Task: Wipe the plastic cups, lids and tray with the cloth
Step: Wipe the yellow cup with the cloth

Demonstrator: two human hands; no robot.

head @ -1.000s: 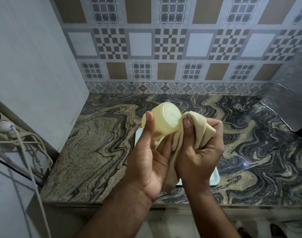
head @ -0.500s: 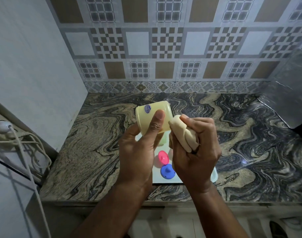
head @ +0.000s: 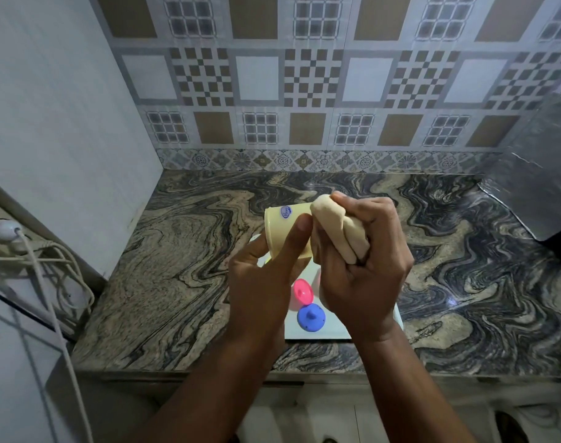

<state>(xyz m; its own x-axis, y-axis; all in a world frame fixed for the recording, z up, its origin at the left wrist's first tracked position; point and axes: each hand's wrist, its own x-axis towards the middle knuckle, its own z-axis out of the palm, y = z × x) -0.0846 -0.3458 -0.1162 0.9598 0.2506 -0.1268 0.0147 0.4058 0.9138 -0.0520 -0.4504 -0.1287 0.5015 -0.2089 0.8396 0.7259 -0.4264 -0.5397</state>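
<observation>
Above a swirled brown-and-black marble counter [head: 183, 276], I hold a pale yellow plastic cup [head: 285, 231] on its side in my left hand [head: 260, 289], thumb across its wall and fingers curled underneath, so that one end faces my other hand. My right hand [head: 362, 266] is clenched around a bunched cream cloth [head: 336, 231], the wad's tip pressed against that end of the cup. The two hands work close together, nearly touching, each closed on its own thing. I judge the grip is chosen to keep the cup steady while the cloth works round it; whether the cloth reaches inside I cannot tell, since that end is hidden behind the wad. A small round blue sticker [head: 285, 212] shows on the cup's upper wall.

Directly below my hands, the flat white rectangular plastic tray [head: 330, 330] lies on the counter near its front edge. On it rest a round pink plastic lid [head: 302, 293] and a round blue plastic lid with a central knob [head: 311, 317], touching or overlapping each other; my hands hide whatever else the tray holds. By my reckoning, lids and tray wait there for their turn with the cloth.

At the far left, tangled white cables [head: 49, 266] hang beside the wall.
</observation>
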